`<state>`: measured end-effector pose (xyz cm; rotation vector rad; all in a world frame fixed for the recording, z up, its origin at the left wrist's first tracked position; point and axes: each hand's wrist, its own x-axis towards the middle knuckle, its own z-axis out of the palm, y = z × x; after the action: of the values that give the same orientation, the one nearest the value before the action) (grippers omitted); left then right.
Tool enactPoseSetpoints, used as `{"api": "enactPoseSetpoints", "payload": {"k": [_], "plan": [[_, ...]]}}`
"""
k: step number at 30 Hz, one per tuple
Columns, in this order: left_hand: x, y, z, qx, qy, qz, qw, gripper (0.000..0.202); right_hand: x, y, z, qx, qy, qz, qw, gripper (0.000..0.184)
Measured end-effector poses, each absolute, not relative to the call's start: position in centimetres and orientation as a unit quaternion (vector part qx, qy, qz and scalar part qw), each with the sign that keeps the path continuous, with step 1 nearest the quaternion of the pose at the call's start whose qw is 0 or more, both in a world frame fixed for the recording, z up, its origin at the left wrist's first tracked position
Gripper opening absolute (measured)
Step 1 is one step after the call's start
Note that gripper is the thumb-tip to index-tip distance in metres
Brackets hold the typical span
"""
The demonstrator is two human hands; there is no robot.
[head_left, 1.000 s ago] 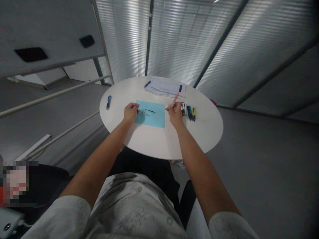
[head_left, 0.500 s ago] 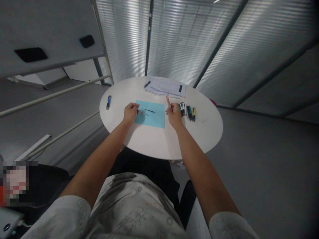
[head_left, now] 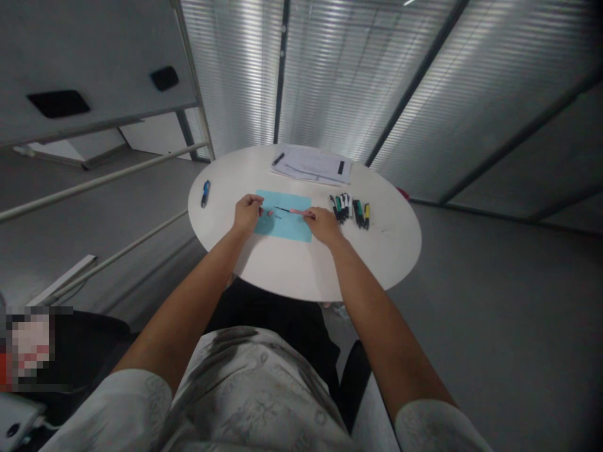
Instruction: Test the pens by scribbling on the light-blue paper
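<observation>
A light blue sheet (head_left: 285,227) lies on the round white table (head_left: 301,263), with a dark line drawn across its top. My left hand (head_left: 247,213) rests closed on the sheet's left edge, and a small pink cap (head_left: 270,213) lies just right of it. My right hand (head_left: 321,224) is closed on a pink marker (head_left: 298,211), which lies nearly level over the sheet, its tip pointing left toward the dark line.
A row of several markers (head_left: 351,209) lies right of my right hand. A stack of white papers (head_left: 313,166) with a black pen sits at the table's far edge. A blue pen (head_left: 205,191) lies at the far left. Grey floor surrounds the table.
My right hand has moved left from beside the marker row onto the blue sheet, and the pink marker has swung from pointing up and away to lying level, pointing left. My left hand has stayed put.
</observation>
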<state>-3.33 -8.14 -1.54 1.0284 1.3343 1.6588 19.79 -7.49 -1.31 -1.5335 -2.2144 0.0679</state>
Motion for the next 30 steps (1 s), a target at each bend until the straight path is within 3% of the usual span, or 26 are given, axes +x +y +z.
{"api": "enactPoseSetpoints", "payload": {"k": [12, 21, 30], "plan": [[-3.37, -8.10, -1.70, 0.410, 0.523, 0.648, 0.372, 0.011, 19.88, -7.27, -1.56, -0.562, -0.796, 0.010, 0.224, 0.021], [-3.30, -8.35, -1.58, 0.418, 0.535, 0.634, 0.370, 0.012, 20.17, -6.64, -2.20, -0.549, -0.780, 0.027, 0.300, 0.019], [-3.36, -8.24, -1.78, 0.436, 0.539, 0.623, 0.362, 0.010, 20.02, -7.18, -1.53, -0.564, -0.779, 0.030, 0.272, 0.020]]}}
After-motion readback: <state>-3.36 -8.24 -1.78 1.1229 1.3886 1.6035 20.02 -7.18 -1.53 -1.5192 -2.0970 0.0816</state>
